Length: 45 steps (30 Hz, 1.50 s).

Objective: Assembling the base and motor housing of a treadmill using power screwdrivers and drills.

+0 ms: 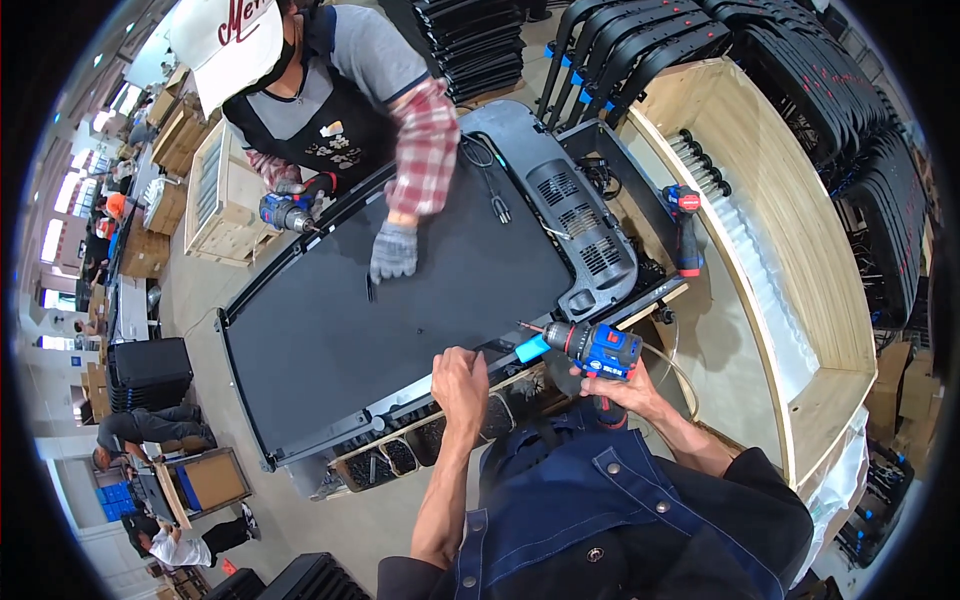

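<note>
A treadmill deck with a black belt [400,310] and a dark grey slotted motor cover [560,190] lies before me. My right hand [610,385] grips a blue and black cordless drill [605,350], its bit pointing left over the near side rail [420,385]. Beside the bit, a light blue piece [532,348] sits at the rail. My left hand [460,385] is curled closed at that rail; whatever its fingers hold is hidden. Across the deck a co-worker's gloved hand [395,252] holds a small dark object over the belt, and their other hand has another cordless drill [288,210].
Bins of small parts [400,455] stand below the near rail. At the right are a red and blue power screwdriver [686,230] and a large wooden crate [780,400]. A power cord [497,200] lies on the belt. Black frames [640,50] are stacked behind.
</note>
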Tool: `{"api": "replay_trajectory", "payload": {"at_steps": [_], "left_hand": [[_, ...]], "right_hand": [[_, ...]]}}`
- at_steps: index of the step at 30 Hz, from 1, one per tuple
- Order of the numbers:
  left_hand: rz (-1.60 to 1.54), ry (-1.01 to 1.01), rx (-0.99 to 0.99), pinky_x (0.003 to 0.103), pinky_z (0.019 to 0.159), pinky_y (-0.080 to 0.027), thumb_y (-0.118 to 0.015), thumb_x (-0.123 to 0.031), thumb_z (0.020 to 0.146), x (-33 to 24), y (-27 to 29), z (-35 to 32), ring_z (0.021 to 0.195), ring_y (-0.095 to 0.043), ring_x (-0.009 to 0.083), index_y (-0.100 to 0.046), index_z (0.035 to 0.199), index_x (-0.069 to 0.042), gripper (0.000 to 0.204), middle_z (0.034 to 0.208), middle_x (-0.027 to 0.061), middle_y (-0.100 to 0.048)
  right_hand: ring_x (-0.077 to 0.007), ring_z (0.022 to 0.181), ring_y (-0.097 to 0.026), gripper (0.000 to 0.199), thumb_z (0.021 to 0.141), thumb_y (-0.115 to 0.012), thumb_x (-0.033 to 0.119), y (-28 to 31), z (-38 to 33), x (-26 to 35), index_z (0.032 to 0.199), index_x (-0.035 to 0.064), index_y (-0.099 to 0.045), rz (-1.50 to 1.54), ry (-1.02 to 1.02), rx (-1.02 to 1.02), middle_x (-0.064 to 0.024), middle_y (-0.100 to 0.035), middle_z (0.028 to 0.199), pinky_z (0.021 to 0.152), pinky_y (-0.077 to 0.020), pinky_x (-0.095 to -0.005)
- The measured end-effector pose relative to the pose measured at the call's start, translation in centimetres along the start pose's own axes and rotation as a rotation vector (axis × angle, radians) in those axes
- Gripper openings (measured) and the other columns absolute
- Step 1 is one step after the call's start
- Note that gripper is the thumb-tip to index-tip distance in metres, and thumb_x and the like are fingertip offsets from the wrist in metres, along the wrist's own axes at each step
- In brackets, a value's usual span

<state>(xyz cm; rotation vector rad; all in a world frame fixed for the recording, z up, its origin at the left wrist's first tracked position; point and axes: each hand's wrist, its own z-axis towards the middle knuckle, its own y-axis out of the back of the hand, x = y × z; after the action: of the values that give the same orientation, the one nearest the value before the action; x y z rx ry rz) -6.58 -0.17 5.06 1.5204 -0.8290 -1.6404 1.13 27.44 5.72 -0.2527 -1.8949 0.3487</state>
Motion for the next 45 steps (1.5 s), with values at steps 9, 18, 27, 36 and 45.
{"api": "replay_trajectory", "payload": {"at_steps": [9,18,27,36,45], "left_hand": [[0.018,-0.641,0.048,0.042,0.077,-0.049,-0.074,-0.007,0.08,0.1,-0.5,4.2,0.087,-0.057,0.0287,-0.065,0.094,-0.007,0.017,0.09,0.0072,-0.058],[-0.12,-0.563,0.175,0.044,0.078,-0.051,-0.075,-0.003,0.078,2.4,-1.8,5.7,0.09,-0.057,0.0339,-0.066,0.101,-0.005,0.026,0.093,0.0112,-0.057],[-0.16,-0.513,0.142,0.047,0.077,-0.053,-0.072,0.0,0.078,2.9,-2.1,5.6,0.091,-0.059,0.0359,-0.066,0.101,-0.005,0.024,0.093,0.012,-0.057],[-0.18,-0.49,0.16,0.048,0.077,-0.053,-0.072,0.0,0.077,3.2,-2.2,5.6,0.091,-0.059,0.036,-0.066,0.101,-0.006,0.025,0.095,0.0118,-0.058],[-0.234,-0.503,0.18,0.048,0.078,-0.052,-0.072,0.0,0.077,3.8,-2.5,5.7,0.089,-0.058,0.0362,-0.062,0.096,-0.007,0.023,0.092,0.0117,-0.055]], "right_hand": [[-0.0129,0.084,-0.066,0.042,0.08,-0.08,0.007,0.7,0.5,3.0,0.117,0.0012,-0.064,-0.339,0.038,0.094,-0.0069,-0.073,0.105,0.079,-0.0576,-0.0331],[-0.0397,0.069,-0.064,0.027,0.073,-0.074,0.013,-2.4,5.2,8.6,0.093,-0.0014,-0.063,-1.146,0.033,0.269,-0.02,-0.065,0.073,0.07,-0.0528,-0.0451],[-0.0418,0.07,-0.063,0.029,0.071,-0.075,0.014,-6.3,8.3,11.3,0.094,0.0004,-0.064,-1.378,-0.109,0.397,-0.0205,-0.065,0.072,0.069,-0.0507,-0.0483],[-0.048,0.081,-0.065,0.026,0.073,-0.067,0.013,-8.4,9.6,12.4,0.095,-0.0012,-0.064,-1.462,-0.179,0.464,-0.0267,-0.067,0.079,0.074,-0.0508,-0.0528],[-0.0437,0.083,-0.07,0.035,0.069,-0.068,0.008,-12.8,10.9,13.4,0.104,0.0009,-0.069,-1.729,-0.137,0.555,-0.0244,-0.071,0.081,0.076,-0.056,-0.051]]}}
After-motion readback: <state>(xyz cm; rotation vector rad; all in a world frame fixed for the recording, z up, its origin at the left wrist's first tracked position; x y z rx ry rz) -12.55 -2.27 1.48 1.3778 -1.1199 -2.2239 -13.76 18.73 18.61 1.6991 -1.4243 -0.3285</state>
